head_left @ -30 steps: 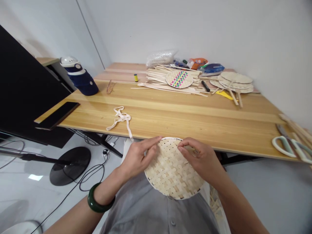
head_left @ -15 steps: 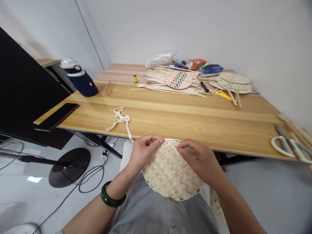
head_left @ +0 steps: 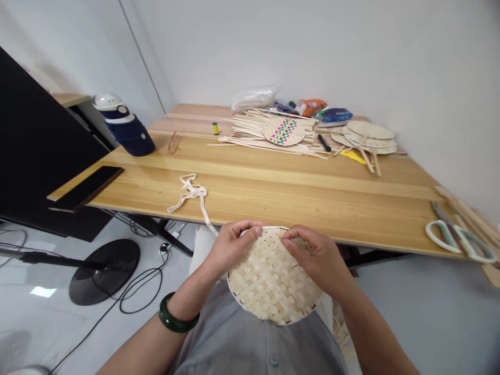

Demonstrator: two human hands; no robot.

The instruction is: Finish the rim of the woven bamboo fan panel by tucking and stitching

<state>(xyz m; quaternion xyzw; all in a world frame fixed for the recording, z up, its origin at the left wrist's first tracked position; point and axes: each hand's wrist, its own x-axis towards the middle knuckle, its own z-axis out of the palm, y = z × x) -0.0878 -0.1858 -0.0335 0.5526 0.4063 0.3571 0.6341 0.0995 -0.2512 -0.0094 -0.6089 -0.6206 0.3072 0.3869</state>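
A round woven bamboo fan piece (head_left: 273,284) with a white-bound edge rests tilted against my lap, below the table's front edge. My left hand (head_left: 236,245) is closed on its upper left rim, thumb on the face and fingers behind. With thumb and forefinger pinched together, my right hand (head_left: 312,255) is at the upper right of the woven face; anything between the fingertips is too small to make out. A white ribbon (head_left: 193,192) lies in loose loops on the table, and its end runs down behind my left hand.
Scissors (head_left: 455,237) lie at the table's right edge beside wooden strips. At the back are a patterned woven disc (head_left: 283,131) on bamboo strips, a black marker (head_left: 324,142), stacked fans (head_left: 367,136) and a yellow thread spool (head_left: 215,128). A blue bottle (head_left: 127,127) stands left.
The view has shifted slightly, moving the table things a little to the left. Both hands keep their grip positions on the woven piece, with hardly any movement.
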